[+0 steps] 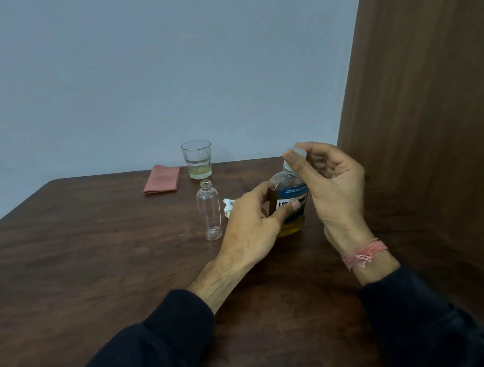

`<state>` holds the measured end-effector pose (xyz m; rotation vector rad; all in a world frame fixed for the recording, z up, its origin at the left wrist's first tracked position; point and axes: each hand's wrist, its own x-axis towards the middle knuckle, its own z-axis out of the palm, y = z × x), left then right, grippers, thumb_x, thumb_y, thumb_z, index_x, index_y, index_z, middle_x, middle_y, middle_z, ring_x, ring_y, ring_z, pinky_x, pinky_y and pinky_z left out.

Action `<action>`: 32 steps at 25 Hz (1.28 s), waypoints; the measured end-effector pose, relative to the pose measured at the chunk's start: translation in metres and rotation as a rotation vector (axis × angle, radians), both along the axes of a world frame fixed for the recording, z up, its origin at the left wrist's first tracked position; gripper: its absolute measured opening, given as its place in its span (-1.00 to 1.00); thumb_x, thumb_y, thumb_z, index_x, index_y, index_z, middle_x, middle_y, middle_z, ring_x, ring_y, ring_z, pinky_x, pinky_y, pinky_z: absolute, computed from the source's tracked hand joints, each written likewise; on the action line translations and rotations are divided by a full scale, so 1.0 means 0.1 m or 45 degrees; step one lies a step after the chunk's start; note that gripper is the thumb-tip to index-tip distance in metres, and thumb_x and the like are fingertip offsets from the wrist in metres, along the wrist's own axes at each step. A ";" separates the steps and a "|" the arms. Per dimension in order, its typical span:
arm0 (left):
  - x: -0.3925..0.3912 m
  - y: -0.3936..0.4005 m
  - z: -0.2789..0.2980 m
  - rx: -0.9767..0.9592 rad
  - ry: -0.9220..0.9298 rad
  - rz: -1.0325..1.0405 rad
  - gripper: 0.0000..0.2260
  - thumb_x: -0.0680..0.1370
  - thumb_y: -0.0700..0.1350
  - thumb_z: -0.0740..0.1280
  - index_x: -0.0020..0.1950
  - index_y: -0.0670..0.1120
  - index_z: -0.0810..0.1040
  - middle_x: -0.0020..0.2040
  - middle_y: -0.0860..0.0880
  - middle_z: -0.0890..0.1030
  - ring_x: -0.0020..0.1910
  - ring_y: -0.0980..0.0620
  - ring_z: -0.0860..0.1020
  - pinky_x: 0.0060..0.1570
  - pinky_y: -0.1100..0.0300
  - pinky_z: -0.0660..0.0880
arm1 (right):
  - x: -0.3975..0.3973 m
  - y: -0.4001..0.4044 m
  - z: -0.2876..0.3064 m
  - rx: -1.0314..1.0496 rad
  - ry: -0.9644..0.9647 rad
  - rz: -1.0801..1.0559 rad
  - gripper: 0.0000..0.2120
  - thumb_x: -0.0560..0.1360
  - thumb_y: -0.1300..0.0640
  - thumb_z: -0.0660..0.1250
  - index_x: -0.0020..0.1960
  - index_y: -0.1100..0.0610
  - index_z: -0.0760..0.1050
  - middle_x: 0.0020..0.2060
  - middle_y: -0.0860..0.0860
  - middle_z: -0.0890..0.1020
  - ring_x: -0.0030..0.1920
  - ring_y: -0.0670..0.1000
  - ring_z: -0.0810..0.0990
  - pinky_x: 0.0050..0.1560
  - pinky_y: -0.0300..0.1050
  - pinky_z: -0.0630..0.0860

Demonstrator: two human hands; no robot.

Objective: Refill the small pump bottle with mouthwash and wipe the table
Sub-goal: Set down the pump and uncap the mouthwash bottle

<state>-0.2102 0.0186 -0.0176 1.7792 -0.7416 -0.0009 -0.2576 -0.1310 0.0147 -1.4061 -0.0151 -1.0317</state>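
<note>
Left hand (251, 221) is wrapped round the body of the amber mouthwash bottle with the blue label (290, 205), steadying it upright on the dark wooden counter (94, 256) towards its right edge. Above it, the right hand (327, 179) pinches the grey ribbed cap (297, 152) between thumb and forefinger, other fingers loosely curled. The cap looks lifted just clear of the neck, though the thumb hides the join, so I can't be certain.

The empty clear plastic small bottle (209, 213) stands upright just left of the left hand, mouth open, long axis vertical. Its white pump head (229, 206) lies on the counter between the two bottles, partly behind the left hand.

Here's what matters: the small bottle sits to the left of the mouthwash, nearest the left hand, so the pour will likely have to tip leftward, and that narrow neck leaves little margin for spills.

Near the far edge stand a clear drinking glass with a little yellowish liquid (197, 159) and a folded pink cloth (162, 179), untouched.
</note>
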 end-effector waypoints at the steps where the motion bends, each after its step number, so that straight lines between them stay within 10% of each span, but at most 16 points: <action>1: -0.01 0.01 0.01 0.024 -0.009 0.005 -0.57 0.70 0.04 0.55 0.56 0.04 0.63 0.35 0.14 0.79 0.31 0.15 0.74 0.46 -0.07 0.65 | -0.01 0.00 0.00 0.002 0.005 0.020 -0.70 0.47 0.03 0.71 0.15 0.02 0.77 0.05 0.01 0.82 0.10 0.00 0.81 0.01 -0.19 0.73; 12: 0.05 0.09 0.01 -0.004 0.083 -0.080 -0.57 0.69 -0.02 0.56 0.56 0.02 0.64 0.41 0.12 0.76 0.48 0.11 0.67 0.54 -0.12 0.61 | -0.09 0.05 0.09 0.132 0.127 0.482 -0.65 0.69 -0.02 0.42 0.44 0.04 0.63 0.29 0.15 0.74 0.19 0.00 0.78 0.07 -0.14 0.72; 18: 0.00 0.07 -0.05 0.038 -0.061 -0.004 -0.61 0.69 0.09 0.56 0.50 0.08 0.66 0.28 0.21 0.78 0.31 0.36 0.68 0.27 0.39 0.60 | -0.04 0.10 0.01 0.070 0.087 0.252 -0.60 0.51 0.19 0.63 0.29 0.06 0.60 0.13 -0.04 0.76 0.18 -0.06 0.75 0.15 -0.15 0.69; 32: 0.04 0.03 -0.06 0.046 -0.132 0.038 -0.52 0.68 0.09 0.56 0.58 0.07 0.61 0.37 0.26 0.72 0.13 0.67 0.54 0.07 0.69 0.42 | -0.13 0.08 0.20 0.232 -0.074 0.383 -0.76 0.68 0.14 0.42 0.33 0.07 0.53 0.25 0.06 0.79 0.24 -0.05 0.76 0.20 -0.09 0.68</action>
